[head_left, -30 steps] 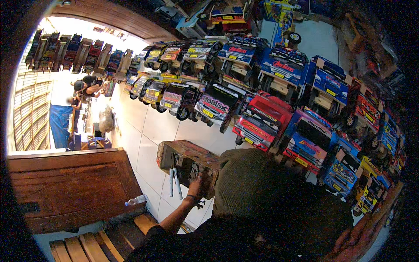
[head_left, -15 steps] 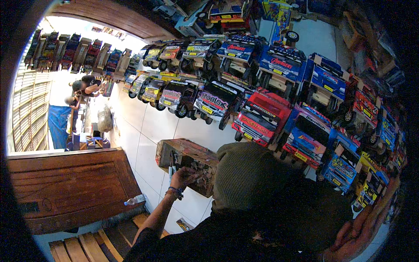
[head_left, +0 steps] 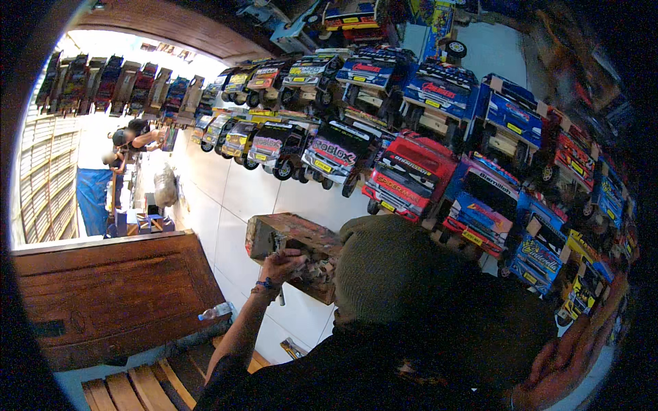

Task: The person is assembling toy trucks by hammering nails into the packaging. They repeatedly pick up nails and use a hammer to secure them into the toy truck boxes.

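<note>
One hand on the bare wooden truck, the painted fleet close by

The left hand point(head_left: 277, 264), a braided band at its wrist, is closed around the near edge of an unpainted brown wooden toy truck point(head_left: 295, 241), fingers curled over the top. The truck is raised off the white tiled floor point(head_left: 236, 198), roughly in the middle of the view, with its far end jutting out unsupported. The right hand point(head_left: 563, 362) lies open and flat, fingers spread, on dark black cloth point(head_left: 384, 370) at the lower right, and holds nothing. Between the two hands bulges a rounded olive-green knitted shape point(head_left: 391, 274); whether it is a cap or something else covered in fabric cannot be told.

Behind the truck stand rows of painted toy trucks point(head_left: 411, 164) in red, blue and yellow, packed side by side on the tiles. A clear plastic bottle point(head_left: 218, 312) lies beside a dark brown wooden panel point(head_left: 103, 288), and pale wooden slats point(head_left: 130, 390) sit at the bottom edge. Two people point(head_left: 130, 140) are at work far off on the left.

The likely trouble is the one-handed hold: the truck looks heavy and is gripped at one end, so it could tip or slip out and crack on the tiles. A swing to the right could also knock the nearest painted trucks, scuffing their finish or toppling the row
</note>
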A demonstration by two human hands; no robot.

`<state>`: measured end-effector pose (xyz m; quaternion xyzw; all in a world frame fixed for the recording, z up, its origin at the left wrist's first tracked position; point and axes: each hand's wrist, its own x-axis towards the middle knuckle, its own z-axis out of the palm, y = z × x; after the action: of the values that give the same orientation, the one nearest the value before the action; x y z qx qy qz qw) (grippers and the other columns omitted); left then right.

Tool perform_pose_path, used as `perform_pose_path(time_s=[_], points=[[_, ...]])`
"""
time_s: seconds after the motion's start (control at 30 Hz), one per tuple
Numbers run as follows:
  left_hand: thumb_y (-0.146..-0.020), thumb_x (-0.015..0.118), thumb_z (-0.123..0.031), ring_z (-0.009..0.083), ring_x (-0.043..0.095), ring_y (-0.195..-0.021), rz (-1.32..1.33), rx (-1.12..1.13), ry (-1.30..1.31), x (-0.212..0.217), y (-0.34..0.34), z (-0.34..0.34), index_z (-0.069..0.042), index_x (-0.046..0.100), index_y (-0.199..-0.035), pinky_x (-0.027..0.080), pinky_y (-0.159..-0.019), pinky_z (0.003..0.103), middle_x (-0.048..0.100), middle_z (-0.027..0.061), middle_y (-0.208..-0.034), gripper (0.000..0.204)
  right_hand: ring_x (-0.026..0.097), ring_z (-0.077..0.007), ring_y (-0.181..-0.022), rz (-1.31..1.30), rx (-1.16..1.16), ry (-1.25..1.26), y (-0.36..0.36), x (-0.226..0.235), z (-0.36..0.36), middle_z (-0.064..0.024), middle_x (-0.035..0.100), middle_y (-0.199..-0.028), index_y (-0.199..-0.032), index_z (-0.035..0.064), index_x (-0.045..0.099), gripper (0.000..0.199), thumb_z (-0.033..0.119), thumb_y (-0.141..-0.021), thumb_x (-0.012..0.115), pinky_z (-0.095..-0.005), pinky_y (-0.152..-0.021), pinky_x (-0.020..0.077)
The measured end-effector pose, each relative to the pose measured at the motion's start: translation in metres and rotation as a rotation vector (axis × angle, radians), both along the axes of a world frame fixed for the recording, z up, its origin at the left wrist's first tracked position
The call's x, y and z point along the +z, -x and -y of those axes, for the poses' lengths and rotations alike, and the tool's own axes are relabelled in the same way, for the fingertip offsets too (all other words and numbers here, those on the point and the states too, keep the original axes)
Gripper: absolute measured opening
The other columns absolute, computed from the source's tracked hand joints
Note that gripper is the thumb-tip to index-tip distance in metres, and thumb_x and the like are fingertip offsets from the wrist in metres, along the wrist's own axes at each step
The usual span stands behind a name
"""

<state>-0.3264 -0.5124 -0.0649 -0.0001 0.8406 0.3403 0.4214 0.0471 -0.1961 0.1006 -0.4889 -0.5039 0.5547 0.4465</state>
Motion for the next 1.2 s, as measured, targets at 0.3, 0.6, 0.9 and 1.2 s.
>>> perform_pose_path(time_s=[0.3,0.6,0.9,1.2], points=[[-0.087,0.068,-0.004,0.0149,0.065,-0.093,-0.059,-0.137,-0.38,0.092,0.021,-0.117,-0.003,0.059,-0.12,0.054,-0.084,0.029,0.066,0.0054,-0.101,0.035,0.024,-0.0027,-0.038,-0.03,-0.353,0.122,0.008,-0.009,0.013,0.0015,0.038,-0.061,-0.15,0.0089,0.026,0.061,0.026,-0.097,0.052,-0.0189,-0.024,0.0253],[-0.081,0.074,0.0,0.0144,0.068,-0.086,0.043,-0.66,-0.6,0.099,-0.019,-0.271,-0.002,0.065,-0.094,0.057,-0.074,0.028,0.069,0.0069,-0.091,0.015,0.032,-0.0046,-0.038,-0.054,-0.412,0.113,0.02,-0.001,0.01,0.0014,0.037,-0.056,-0.149,0.0041,0.025,0.07,0.028,-0.093,0.059,-0.021,-0.026,0.029],[-0.091,0.068,-0.015,0.0065,0.063,-0.08,0.078,-1.075,-0.612,0.054,-0.052,-0.338,0.0,0.068,-0.106,0.052,-0.071,0.023,0.07,0.0027,-0.09,0.021,0.05,-0.0088,-0.056,0.196,-0.028,0.322,0.034,-0.027,0.065,-0.0072,0.057,-0.085,-0.149,0.0058,0.027,0.064,0.017,-0.093,0.055,-0.0252,-0.05,0.0463],[-0.089,0.07,-0.015,0.0105,0.064,-0.074,0.167,-1.005,-0.671,0.035,-0.055,-0.345,-0.003,0.07,-0.095,0.053,-0.071,0.026,0.071,0.0035,-0.087,0.014,0.061,-0.0317,-0.114,0.605,0.269,0.212,0.042,-0.081,0.075,-0.0214,0.052,-0.137,-0.147,0.0015,0.03,0.058,0.015,-0.096,0.054,-0.0375,-0.089,0.0505]])
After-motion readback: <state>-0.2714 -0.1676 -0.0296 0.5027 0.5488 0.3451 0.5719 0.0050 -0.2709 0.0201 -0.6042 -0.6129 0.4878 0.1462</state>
